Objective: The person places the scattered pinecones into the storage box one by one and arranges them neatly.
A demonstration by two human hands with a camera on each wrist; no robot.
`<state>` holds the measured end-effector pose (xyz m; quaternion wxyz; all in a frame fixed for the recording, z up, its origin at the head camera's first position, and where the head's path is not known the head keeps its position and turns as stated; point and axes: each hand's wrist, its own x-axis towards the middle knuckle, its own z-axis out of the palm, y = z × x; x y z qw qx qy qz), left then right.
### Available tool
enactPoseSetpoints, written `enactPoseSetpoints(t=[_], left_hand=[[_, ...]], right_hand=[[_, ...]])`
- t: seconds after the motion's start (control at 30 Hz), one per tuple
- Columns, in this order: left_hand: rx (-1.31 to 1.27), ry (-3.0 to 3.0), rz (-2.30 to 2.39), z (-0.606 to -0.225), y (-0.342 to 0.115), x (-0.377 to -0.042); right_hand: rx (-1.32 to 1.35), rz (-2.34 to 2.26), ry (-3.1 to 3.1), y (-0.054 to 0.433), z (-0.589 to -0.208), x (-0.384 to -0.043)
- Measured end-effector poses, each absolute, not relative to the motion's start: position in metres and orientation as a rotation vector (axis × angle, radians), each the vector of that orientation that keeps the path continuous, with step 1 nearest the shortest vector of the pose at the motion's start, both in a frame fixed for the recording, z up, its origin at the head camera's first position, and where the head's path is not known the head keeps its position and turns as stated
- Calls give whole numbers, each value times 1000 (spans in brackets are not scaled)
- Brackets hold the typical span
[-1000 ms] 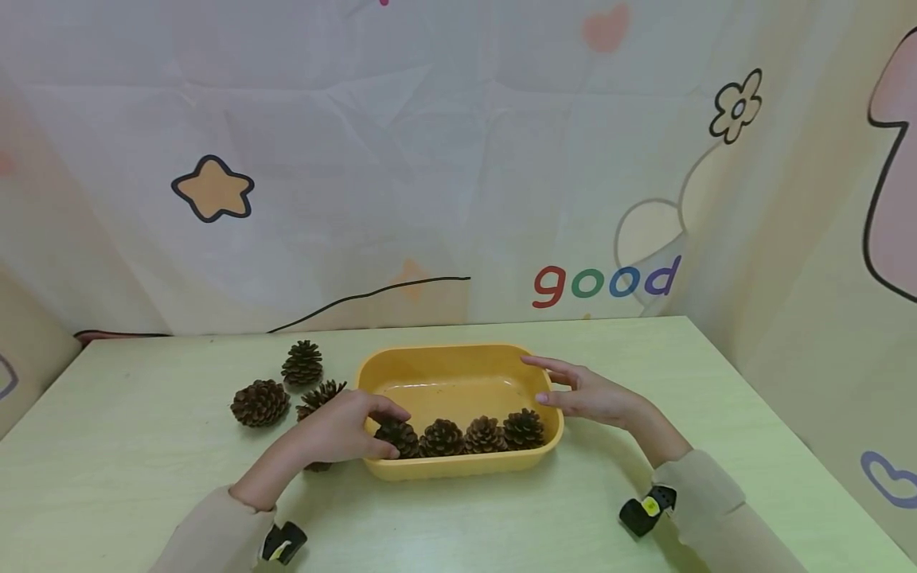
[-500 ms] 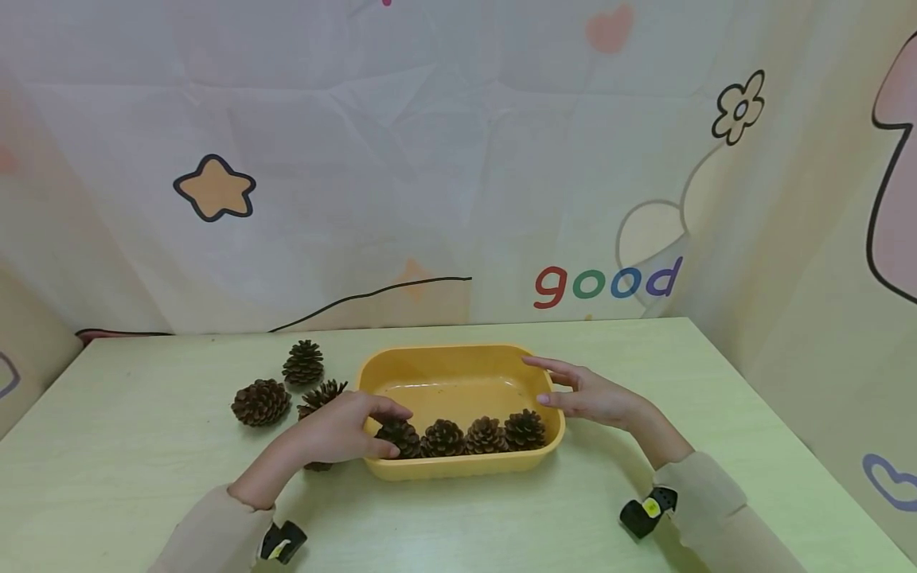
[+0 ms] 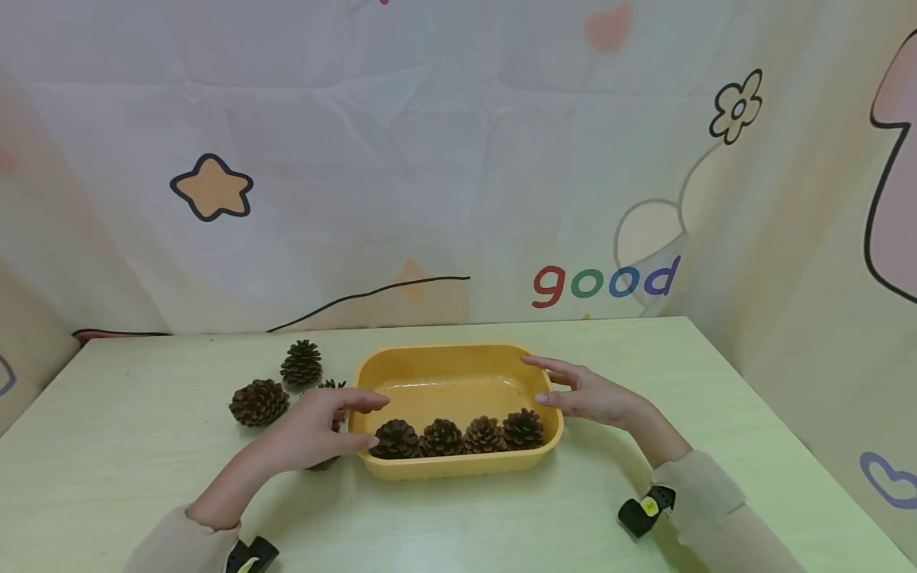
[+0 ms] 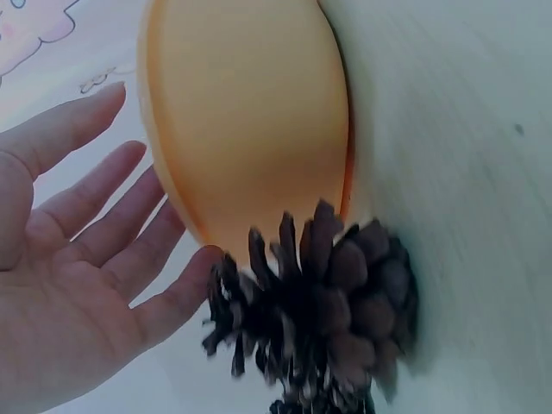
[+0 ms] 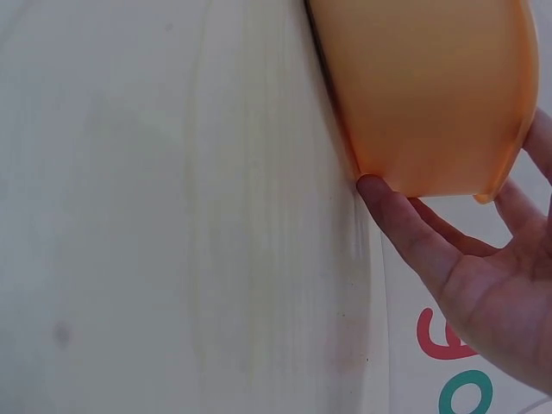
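A yellow plastic basin point(image 3: 458, 466) stands on the table, and several brown pine cones point(image 3: 484, 435) line its near inside wall. My left hand point(image 3: 308, 430) is at the basin's left rim, thumb and fingers spread with nothing between them. The leftmost cone point(image 3: 397, 439) in the row lies just beyond its thumb. In the left wrist view, the little finger is right by an upright pine cone point(image 4: 336, 302) outside the basin. My right hand point(image 3: 598, 395) holds the basin's right end, thumb over the rim and fingers along the outer wall point(image 5: 423, 103).
Left of the basin, more pine cones lie on the pale green table point(image 3: 143, 422): one on its side point(image 3: 259, 403), one upright point(image 3: 302, 364) behind it, others partly hidden by my left hand. A printed cloth point(image 3: 322, 199) hangs behind the table.
My left hand has let go of the leftmost pine cone in the basin and drawn back to the left, its fingers spreading. My right hand and the basin have stayed in place.
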<state>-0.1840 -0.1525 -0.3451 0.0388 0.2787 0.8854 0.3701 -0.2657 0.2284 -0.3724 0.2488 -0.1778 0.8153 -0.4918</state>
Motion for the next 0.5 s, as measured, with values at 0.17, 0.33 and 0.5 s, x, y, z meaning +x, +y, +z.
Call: enactPoseSetpoints(t=[0.17, 0.33, 0.5], left_hand=[[759, 2750, 1256, -344, -163, -176], [700, 2820, 1321, -345, -176, -170], [635, 2848, 1340, -349, -189, -166]], right_hand=[[-506, -1359, 2187, 229, -371, -265], [-518, -1361, 2180, 229, -370, -264], [-521, -1351, 2190, 229, -370, -264]])
